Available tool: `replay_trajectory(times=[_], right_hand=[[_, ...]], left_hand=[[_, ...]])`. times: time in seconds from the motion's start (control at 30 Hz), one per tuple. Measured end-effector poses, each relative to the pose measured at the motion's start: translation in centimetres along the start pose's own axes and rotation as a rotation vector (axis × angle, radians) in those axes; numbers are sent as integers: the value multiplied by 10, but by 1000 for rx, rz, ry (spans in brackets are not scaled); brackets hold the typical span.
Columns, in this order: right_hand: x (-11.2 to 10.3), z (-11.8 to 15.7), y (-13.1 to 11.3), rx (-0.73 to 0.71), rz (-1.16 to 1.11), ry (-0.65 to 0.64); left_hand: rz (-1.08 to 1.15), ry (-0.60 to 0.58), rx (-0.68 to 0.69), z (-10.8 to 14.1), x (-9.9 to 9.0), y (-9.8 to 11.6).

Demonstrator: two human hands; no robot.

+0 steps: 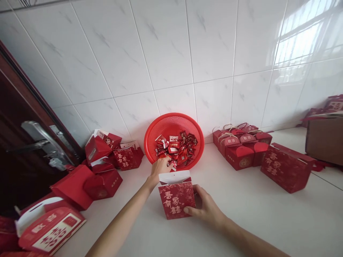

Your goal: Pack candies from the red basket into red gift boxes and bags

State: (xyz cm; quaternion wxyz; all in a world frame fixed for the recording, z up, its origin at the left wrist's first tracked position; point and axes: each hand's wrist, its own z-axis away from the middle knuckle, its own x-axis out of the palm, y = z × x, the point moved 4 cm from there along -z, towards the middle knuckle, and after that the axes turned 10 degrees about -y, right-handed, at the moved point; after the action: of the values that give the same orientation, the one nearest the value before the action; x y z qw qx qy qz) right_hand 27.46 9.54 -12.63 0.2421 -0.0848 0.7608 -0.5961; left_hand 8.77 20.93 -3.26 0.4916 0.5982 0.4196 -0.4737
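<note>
White marbled wall tiles (171,53) rise at the back, a pale smooth table (227,228) runs along beneath them, and here are two bare hands at work! The right hand (205,207) has a firm hold of an upright red cardboard gift box (178,198), thumb across the printed front, fingers round the side. That box stands just left of the right hand, its white-lined top open, pale Chinese characters down its face.

Over to the left hand (161,166), reaching in at the front rim of a round red plastic basket (174,121)! Its fingers are curled narrow among small shiny red wrapped packets (174,144); whether they pinch one, I cannot tell. The basket sits beyond both hands, close to the wall, with the packets heaped inside.

Well to the right of the right hand, a tight cluster of red boxes with twine handles (238,157), and just beside it a larger lettered red box (285,169). Away to the left of the left hand, more open red boxes (103,184) crowd up near a dark door (18,110) with a silver metal handle (48,139).
</note>
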Motion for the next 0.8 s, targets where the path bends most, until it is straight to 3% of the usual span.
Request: replay_trajectory(times=[0.13,0.3,0.57,0.8], right_hand=[[0,1,0,-3,-8,6],[0,0,0,6,-12,-5],[1,0,-1,-13,-35,-18],[2,-2,2,-18,-41,-11]], left_hand=[[18,117,23,-5,-13,1],[68,226,71,-28,-28,2],[77,168,184,-68,-27,15],[220,155,132,-79,-18,16]])
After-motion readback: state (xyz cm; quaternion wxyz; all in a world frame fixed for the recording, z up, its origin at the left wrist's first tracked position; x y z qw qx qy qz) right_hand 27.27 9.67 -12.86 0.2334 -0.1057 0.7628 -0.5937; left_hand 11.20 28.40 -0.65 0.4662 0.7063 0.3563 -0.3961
